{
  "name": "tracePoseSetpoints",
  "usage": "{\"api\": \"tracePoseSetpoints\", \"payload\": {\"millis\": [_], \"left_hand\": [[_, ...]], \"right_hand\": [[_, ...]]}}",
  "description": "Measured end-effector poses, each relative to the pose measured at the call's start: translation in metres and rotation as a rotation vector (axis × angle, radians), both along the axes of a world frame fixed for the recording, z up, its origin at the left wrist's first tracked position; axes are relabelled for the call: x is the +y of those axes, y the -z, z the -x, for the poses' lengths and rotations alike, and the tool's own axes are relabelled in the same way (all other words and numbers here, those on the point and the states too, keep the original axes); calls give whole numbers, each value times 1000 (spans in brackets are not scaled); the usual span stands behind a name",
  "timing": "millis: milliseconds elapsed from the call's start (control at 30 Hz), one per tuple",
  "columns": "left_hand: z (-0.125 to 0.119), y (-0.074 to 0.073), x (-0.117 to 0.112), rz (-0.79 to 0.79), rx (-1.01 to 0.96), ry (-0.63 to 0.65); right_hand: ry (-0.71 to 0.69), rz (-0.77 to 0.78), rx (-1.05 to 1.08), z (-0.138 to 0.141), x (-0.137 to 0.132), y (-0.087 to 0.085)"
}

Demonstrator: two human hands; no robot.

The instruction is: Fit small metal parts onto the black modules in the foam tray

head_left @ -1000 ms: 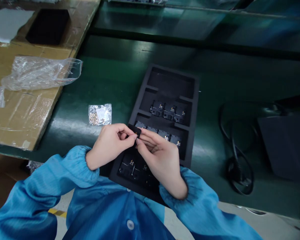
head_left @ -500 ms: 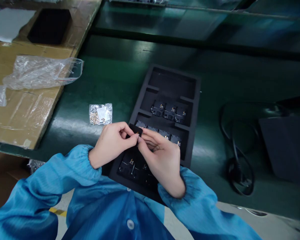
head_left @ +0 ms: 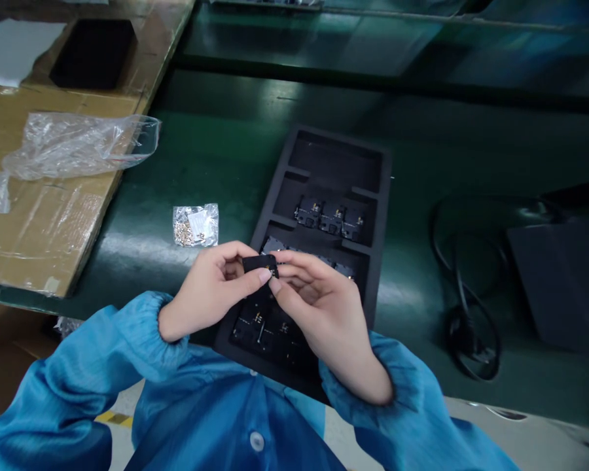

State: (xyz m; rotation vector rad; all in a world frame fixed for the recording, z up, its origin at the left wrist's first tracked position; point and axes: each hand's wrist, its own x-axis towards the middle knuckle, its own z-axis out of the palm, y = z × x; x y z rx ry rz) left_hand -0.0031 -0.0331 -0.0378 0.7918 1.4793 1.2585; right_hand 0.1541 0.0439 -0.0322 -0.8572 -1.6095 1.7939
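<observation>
From afar I see the left hand (head_left: 203, 288) and right hand (head_left: 330, 307) pinching a small black part (head_left: 256, 262) (partly hidden) above the black tray's (head_left: 379, 216) nine-o'clock edge; a clear bag (head_left: 195, 226) lies at the part's ten o'clock.

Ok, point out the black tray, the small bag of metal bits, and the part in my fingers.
Black tray (head_left: 378, 226), head view: on its right rim.
Small bag (head_left: 196, 226), head view: middle of its front.
Small black part (head_left: 256, 262), head view: on its dark upper face.
</observation>
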Motion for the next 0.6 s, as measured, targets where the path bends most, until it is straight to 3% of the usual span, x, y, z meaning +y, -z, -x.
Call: {"api": "tracePoseSetpoints", "payload": {"millis": [133,333,600], "left_hand": [[-13,-3,-8,-25,-73,-125],[-22,-7,-15,-8,37,-183],[-7,-15,-13,-16,132,54]], "right_hand": [[24,60,82,0,-4,1],[14,62,50,0,-10,-1],[-70,3,8,-6,-4,-11]]}}
